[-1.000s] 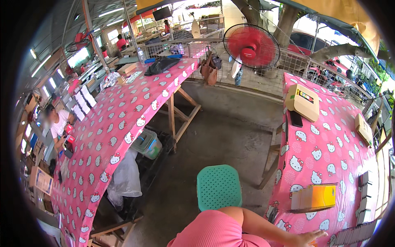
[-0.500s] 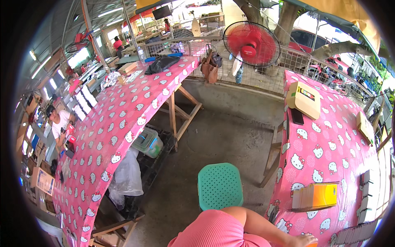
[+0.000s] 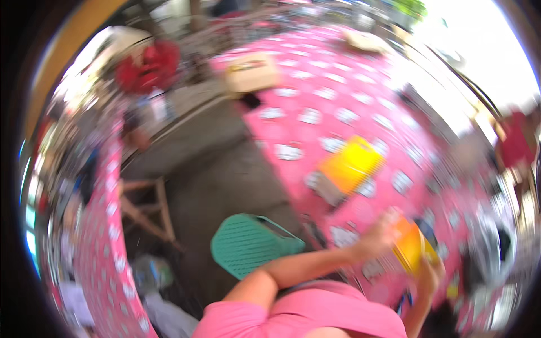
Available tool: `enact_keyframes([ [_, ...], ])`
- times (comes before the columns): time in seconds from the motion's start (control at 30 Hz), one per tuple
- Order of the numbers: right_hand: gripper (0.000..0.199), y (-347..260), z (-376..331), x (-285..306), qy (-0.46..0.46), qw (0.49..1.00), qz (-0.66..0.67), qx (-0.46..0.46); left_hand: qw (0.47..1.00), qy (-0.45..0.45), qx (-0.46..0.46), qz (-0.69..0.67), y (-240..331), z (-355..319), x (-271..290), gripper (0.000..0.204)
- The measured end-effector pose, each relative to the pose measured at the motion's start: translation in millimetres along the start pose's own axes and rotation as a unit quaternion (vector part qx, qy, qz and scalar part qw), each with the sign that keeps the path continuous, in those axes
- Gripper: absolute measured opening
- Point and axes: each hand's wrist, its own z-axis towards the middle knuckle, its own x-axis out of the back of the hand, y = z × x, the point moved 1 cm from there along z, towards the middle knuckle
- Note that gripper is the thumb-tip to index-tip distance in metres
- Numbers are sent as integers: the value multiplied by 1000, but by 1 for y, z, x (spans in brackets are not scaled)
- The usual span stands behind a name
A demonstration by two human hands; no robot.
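Both arms reach right over a pink cartoon-print table (image 3: 287, 132), and the picture is smeared by motion. Between my hands is a stack of yellow-orange spiral notebooks (image 3: 411, 248). My left hand (image 3: 380, 234) grips its left side, its fingers blurred at the orange edge. At the near right corner, my right hand (image 3: 429, 276) is closed round it. Farther up the same table lies another stack of yellow-orange notebooks (image 3: 354, 163), apart from my hands.
A green stool (image 3: 248, 245) stands at the table's near side. Toward the far end are a cream box (image 3: 252, 73) and a black phone (image 3: 250, 101). Clear plastic (image 3: 490, 242) lies at right, near a person in red (image 3: 517, 138). A red fan (image 3: 147, 66) stands far left.
The view has swung right, bringing the right-hand table to the middle. My left hand, earlier at the lower edge, and my right hand, earlier out of view, now hold a notebook stack.
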Motion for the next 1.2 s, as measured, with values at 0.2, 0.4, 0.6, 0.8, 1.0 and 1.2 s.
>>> enact_keyframes([
  [0.2, 23, 8, 8, -1, 47, 991, 127, -15, 991, -35, 87, -100, 15, 26, 21, 48],
  [0.4, 23, -14, -24, 13, 101, 990, 97, 14, 997, -36, 18, 70, 47, 14, 7, 49],
  [0.6, 32, -37, -26, -6, 34, 959, 277, 56, 972, -105, 88, -192, 69, 12, -9, 35],
  [0.8, 40, -47, -17, -1, 18, 982, 188, 14, 996, -82, 26, -12, 80, 18, 9, 32],
  [1.0, 57, 2, -8, -1, 71, 989, -131, -19, 989, -74, 49, 120, 24, 17, 39, 32],
  [1.2, 47, 44, -10, -8, -29, 982, 113, -149, 972, -136, 27, 190, 7, 0, 25, 50],
])
